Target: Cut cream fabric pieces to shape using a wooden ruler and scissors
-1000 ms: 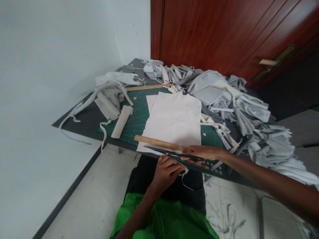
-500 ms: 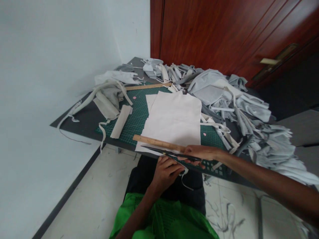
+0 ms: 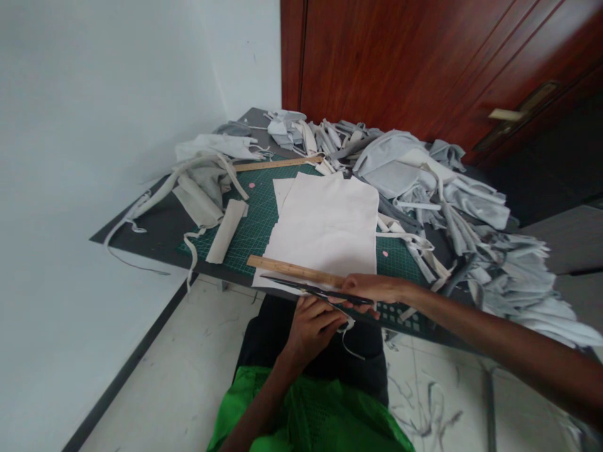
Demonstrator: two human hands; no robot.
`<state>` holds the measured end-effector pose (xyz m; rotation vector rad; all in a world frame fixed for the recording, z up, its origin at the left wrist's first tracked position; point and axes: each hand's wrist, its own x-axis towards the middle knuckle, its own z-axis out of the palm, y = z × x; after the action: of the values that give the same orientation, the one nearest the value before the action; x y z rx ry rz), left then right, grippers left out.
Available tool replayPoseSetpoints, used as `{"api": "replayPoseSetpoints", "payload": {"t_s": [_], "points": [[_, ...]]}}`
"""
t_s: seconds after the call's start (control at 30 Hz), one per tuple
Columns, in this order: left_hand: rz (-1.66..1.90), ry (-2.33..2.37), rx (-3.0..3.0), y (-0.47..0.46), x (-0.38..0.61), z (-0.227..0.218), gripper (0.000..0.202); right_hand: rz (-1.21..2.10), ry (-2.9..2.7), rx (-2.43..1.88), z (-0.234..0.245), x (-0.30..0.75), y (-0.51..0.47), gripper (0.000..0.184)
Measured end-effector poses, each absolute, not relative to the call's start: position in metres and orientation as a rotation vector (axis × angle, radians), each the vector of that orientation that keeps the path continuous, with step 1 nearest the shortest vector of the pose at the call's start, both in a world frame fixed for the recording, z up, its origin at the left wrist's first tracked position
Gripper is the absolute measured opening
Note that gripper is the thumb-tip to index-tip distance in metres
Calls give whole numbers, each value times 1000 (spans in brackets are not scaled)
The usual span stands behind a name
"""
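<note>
My right hand [image 3: 374, 290] grips the handles of black scissors [image 3: 306, 289] at the near edge of the table, blades pointing left along the front edge of a pale fabric sheet [image 3: 327, 223]. My left hand [image 3: 313, 326] is just below the table edge, fingers curled on a thin white strip of fabric [image 3: 347, 328] that hangs from the cut. A wooden ruler [image 3: 294, 270] lies across the near end of the sheet, right above the scissors. The sheet rests on a green cutting mat [image 3: 257, 223].
Heaps of grey and white fabric scraps [image 3: 452, 207] cover the right and far sides of the dark table [image 3: 155, 223]. A folded strip [image 3: 226, 229] and a second wooden ruler [image 3: 277, 164] lie on the mat. A white wall stands left, a red-brown door [image 3: 424, 63] behind. Scraps litter the floor.
Almost nothing differs; the view has drifted slightly, and both hands, the scissors and the ruler keep the same places relative to the sheet.
</note>
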<state>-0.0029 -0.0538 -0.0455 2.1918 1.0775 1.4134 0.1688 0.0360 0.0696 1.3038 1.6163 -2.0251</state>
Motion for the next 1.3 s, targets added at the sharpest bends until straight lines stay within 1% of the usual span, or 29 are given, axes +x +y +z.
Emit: {"api": "replayPoseSetpoints", "payload": {"t_s": [0.23,0.5,0.77,1.0,1.1,1.2,1.3], "points": [[1432,1069,2184,-54,-4,-43,6,-2036,1614,1317,67,165,40,64],[1398,1092,2187,-54,-3,-44,7,-1903,1730,1340,67,165,44,65],[1382,1105,2197,-56,-4,-42,6,-1927,1798,1314,59,162,46,62],[1385,1074,2099,-57,-7,-34,11,-1706,1891,1338,65,163,54,62],[1402,1074,2016,-64,-19,-26,13,-1684,1827,1391,66,163,58,62],[1480,1224,1962,-69,-44,-23,18,-1769,1757,1348,65,165,63,62],[1621,1707,1749,-62,-74,-29,15,-1871,1699,1290,65,166,67,61]]}}
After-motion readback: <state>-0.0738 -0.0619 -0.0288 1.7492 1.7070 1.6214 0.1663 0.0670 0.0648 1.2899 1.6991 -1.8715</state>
